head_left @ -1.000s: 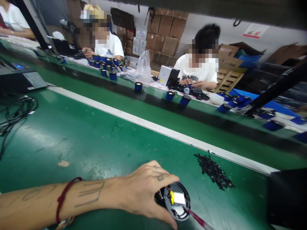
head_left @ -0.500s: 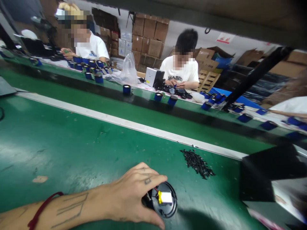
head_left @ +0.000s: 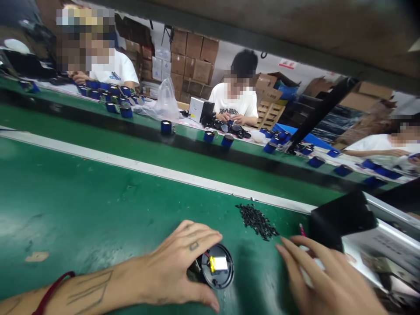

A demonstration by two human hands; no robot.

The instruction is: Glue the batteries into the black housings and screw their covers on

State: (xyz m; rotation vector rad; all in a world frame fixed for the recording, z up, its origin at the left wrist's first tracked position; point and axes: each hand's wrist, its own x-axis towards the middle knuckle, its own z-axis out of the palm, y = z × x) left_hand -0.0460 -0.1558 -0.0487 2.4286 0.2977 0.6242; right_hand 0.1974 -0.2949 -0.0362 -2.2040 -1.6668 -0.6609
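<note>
Left hand (head_left: pixel 177 271) cups a round black shell (head_left: pixel 217 272) on the green desk (head_left: pixel 82 205), fingers curled about its rim; a white-and-yellow cell sits inside it. Right hand (head_left: pixel 324 280) right of the shell, fingers spread, holding nothing. Pile of black bits (head_left: pixel 257 221) beyond the shell.

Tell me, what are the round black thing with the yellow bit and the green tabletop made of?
The round black part under the left hand looks like moulded plastic, dark with a slight sheen. The green tabletop looks like a rubbery or vinyl mat: smooth, faintly glossy and scuffed.
</note>
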